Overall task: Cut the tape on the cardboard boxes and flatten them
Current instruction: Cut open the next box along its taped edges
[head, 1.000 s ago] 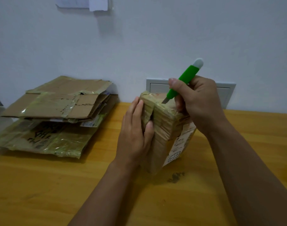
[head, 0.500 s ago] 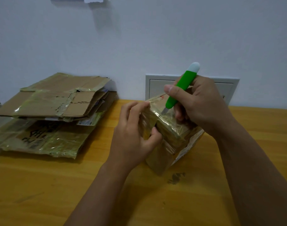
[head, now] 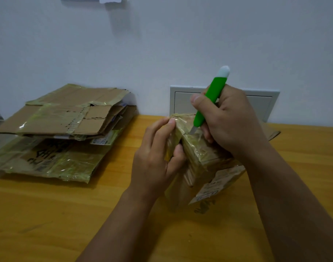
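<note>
- Near the table's middle, my left hand (head: 154,157) grips the small, tape-wrapped brown cardboard box (head: 201,159): light, slick, crushable, I judge.
- My right hand (head: 230,121) grips the green-handled utility knife (head: 209,103), blade at the tape.

- The box (head: 203,161) stands on the table (head: 67,214), near its middle.
- Left hand (head: 158,157) is on the box's left side, right hand (head: 230,125) on its right, the cutter (head: 209,103) over its top.
- Flattened cardboard (head: 63,129) lies stacked to the left, against the wall (head: 162,44).
- Behind the box, a wall panel (head: 182,100); possibly another cardboard piece (head: 271,132) just right.
</note>
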{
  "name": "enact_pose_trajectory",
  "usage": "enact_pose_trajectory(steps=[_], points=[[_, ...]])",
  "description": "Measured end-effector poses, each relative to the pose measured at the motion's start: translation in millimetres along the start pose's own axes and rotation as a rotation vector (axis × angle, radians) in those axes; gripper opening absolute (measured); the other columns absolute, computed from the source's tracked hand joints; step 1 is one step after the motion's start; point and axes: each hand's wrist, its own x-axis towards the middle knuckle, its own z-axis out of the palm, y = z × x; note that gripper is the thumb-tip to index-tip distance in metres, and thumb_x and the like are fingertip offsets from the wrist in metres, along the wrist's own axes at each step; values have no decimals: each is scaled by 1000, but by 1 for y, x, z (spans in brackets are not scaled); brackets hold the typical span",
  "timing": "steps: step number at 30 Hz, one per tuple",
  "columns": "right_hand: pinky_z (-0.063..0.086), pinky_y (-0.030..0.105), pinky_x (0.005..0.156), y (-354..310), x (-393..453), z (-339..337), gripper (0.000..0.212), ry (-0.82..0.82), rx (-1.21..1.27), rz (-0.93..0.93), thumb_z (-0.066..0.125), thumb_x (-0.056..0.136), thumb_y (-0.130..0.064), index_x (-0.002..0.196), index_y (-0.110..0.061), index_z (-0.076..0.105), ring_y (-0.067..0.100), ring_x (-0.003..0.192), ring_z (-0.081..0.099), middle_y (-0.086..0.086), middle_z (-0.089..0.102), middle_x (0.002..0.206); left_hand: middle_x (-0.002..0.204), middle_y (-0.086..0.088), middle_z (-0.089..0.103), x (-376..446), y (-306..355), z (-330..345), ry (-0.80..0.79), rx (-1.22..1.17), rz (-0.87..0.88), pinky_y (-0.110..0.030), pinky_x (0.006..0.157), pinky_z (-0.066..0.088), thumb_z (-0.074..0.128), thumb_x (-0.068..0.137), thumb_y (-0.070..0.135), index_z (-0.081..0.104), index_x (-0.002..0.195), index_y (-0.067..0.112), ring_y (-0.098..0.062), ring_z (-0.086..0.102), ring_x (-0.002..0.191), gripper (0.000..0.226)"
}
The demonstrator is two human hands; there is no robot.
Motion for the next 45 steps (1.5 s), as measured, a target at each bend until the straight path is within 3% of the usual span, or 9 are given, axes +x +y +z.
enact_pose_trajectory(steps=[9,13,17,23,28,33,38,43,45], points=[[40,21,41,2,-2,-2,43,-81,6,86,57,97,-33,63,-6,56,13,33,49,4,54,40,125,-9,55,-1,-2,-3,-20,-42,-28,-41,77,58,58,91,34,59,124,5,-21,59,112,44],[48,38,50,1,-1,4,43,-58,-169,8,54,97,-37,67,-6,54,21,44,55,8,56,48,123,-10,54,-1,0,-4,1,-82,-36,-42,76,58,62,84,26,59,119,3,-23,59,111,43],[40,39,54,-1,0,1,39,-86,-242,-65,55,97,-35,67,-10,50,23,54,52,12,57,59,125,-12,54,-2,6,-2,-8,-120,12,-41,77,58,62,84,23,54,121,8,-24,59,114,41],[30,34,50,4,2,6,40,-24,-263,-59,55,97,-35,64,-18,40,13,49,40,2,44,54,123,-15,56,-1,4,0,-13,-120,2,-43,77,58,61,83,20,60,117,-6,-27,60,112,42],[47,40,57,6,1,5,40,3,-191,-43,51,98,-44,76,-11,54,20,55,56,5,56,59,124,-14,56,-3,5,0,-14,-125,-1,-43,80,58,62,82,20,60,117,-5,-26,59,113,43],[29,30,50,4,0,5,40,7,-244,-60,54,98,-35,63,-22,38,10,48,39,-4,39,52,125,-12,55,-2,5,1,-6,-126,-5,-43,82,57,61,83,19,60,118,-5,-26,59,114,43],[46,35,53,5,0,5,38,26,-107,-17,53,98,-43,77,-12,54,15,49,53,5,56,57,125,-12,54,-3,5,0,-9,-123,-1,-44,83,57,61,83,19,60,118,-5,-26,59,115,42],[39,31,51,7,1,5,35,53,-124,-5,53,98,-37,69,-17,49,11,48,47,0,50,55,126,-11,54,-2,4,2,-3,-129,-1,-45,83,57,61,84,18,59,119,-4,-26,58,116,42],[45,36,53,7,1,5,38,14,-148,-7,53,98,-40,73,-11,53,17,50,54,6,57,57,126,-14,55,-3,4,3,-5,-122,11,-44,82,57,61,84,19,59,118,-3,-26,59,116,41]])
